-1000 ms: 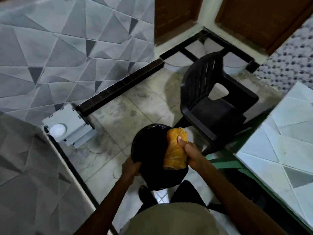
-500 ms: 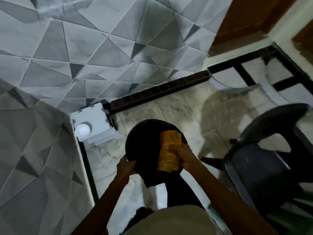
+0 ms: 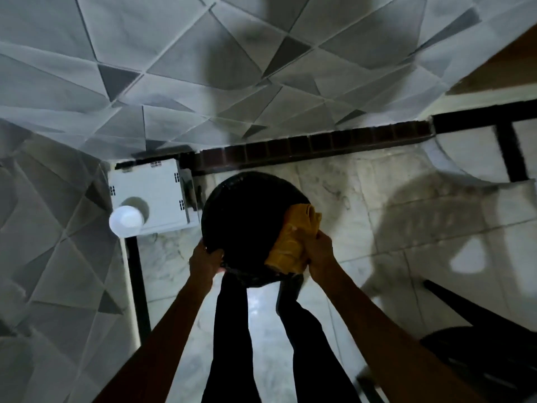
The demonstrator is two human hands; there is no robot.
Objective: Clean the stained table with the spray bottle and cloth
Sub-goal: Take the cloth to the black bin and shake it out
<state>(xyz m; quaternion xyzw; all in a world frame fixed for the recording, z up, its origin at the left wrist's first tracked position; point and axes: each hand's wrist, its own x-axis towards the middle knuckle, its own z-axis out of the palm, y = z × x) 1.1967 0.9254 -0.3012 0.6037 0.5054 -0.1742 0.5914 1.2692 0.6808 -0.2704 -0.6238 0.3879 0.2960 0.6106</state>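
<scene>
A round black tub [image 3: 247,216] is held out in front of me above the floor. My left hand [image 3: 205,258] grips its near left rim. My right hand [image 3: 319,251] grips the right rim together with a bunched orange cloth [image 3: 293,242], which hangs over the edge into the tub. The tub's inside is dark and I cannot see what it holds. No spray bottle and no table are in view.
A white box [image 3: 151,193] with a lit round bulb [image 3: 126,221] stands on the floor in the corner to the left. Grey patterned tile walls rise ahead and to the left. A black plastic chair [image 3: 479,344] is at the lower right. My legs stand below the tub.
My view has swung left and closer to the wall corner; the chair has slid to the lower right edge. Both hands keep the tub and cloth, and the cloth now sits further right on the rim.
</scene>
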